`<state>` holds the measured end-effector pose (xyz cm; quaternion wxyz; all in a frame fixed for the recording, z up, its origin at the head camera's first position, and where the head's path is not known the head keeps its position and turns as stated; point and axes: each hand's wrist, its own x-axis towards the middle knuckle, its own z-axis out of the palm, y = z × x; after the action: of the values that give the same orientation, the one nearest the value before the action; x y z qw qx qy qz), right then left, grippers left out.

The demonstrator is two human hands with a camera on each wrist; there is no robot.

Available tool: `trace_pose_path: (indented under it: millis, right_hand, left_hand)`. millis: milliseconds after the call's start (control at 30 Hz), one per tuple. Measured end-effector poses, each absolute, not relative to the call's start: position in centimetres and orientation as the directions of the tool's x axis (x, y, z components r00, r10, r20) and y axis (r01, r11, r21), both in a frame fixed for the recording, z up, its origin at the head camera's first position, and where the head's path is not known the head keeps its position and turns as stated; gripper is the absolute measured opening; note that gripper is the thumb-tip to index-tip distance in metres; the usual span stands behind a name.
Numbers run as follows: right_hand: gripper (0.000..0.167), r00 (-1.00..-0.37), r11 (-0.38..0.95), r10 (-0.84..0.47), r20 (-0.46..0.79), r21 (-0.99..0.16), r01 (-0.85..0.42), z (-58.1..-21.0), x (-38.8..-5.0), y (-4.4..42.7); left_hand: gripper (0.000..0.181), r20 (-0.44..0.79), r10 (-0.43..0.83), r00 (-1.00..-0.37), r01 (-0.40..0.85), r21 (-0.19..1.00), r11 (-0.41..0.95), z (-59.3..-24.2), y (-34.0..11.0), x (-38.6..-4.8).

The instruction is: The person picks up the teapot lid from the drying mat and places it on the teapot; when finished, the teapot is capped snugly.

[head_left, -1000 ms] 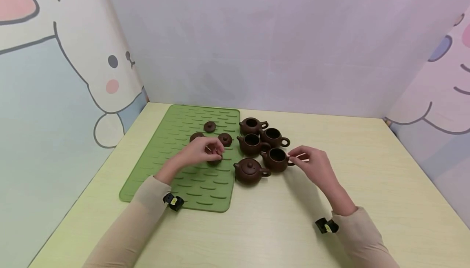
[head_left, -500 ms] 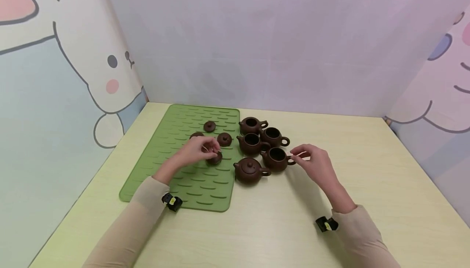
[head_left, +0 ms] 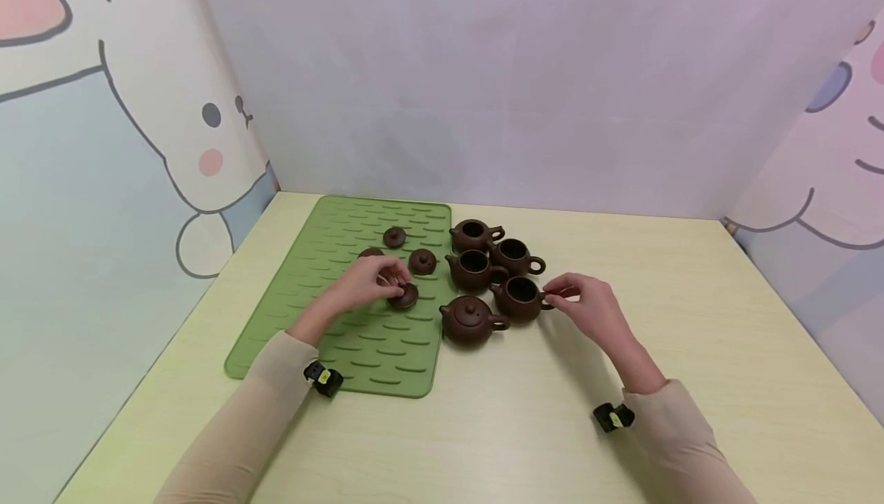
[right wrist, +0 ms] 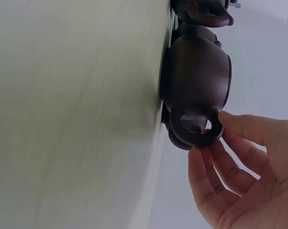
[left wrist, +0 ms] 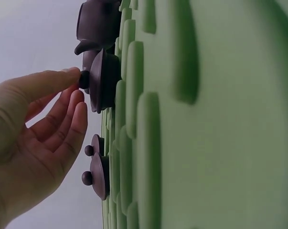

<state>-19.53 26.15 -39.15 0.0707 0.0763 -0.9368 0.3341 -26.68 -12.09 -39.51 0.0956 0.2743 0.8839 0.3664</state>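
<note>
My left hand (head_left: 367, 283) is over the green mat, thumb and fingers pinching the knob of a dark brown teapot lid (head_left: 406, 299). In the left wrist view that lid (left wrist: 104, 86) lies on the mat's raised ridges. To the right, my right hand (head_left: 590, 308) pinches the handle of a lidless brown teapot (head_left: 516, 306) standing on the table. The right wrist view has the thumb on one side of the teapot handle (right wrist: 197, 136) and fingertips on the other. Just in front of it sits a teapot with its lid on (head_left: 466, 327).
Three more lidless teapots, including the rearmost teapot (head_left: 472, 235), stand close together beside the green mat (head_left: 331, 350). Other lids lie on the mat: a right lid (head_left: 423, 261), a far lid (head_left: 394, 238) and one partly behind the left hand. A wall rises behind the table (head_left: 483, 443).
Half a second ago my left fingers were slightly above the lid; now they have come down to its knob. The right fingers have moved slightly left, back onto the teapot handle.
</note>
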Motion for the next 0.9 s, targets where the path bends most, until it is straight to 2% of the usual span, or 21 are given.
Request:
trace_pose_path:
  millis: [267, 900]
  right_hand:
    - [0.011, -0.983, 0.752, -0.119, 0.142, -0.634, -0.182, -39.3, -20.0, 25.9]
    - [0.011, -0.987, 0.732, -0.103, 0.125, -0.662, -0.16, -39.6, -20.3, 25.9]
  left_hand:
    - [0.018, 0.0, 0.549, -0.836, 0.398, 0.688, 0.606, -39.8, -12.1, -26.9]
    - [0.016, 0.035, 0.533, -0.845, 0.404, 0.696, 0.594, -38.8, -10.9, -27.0]
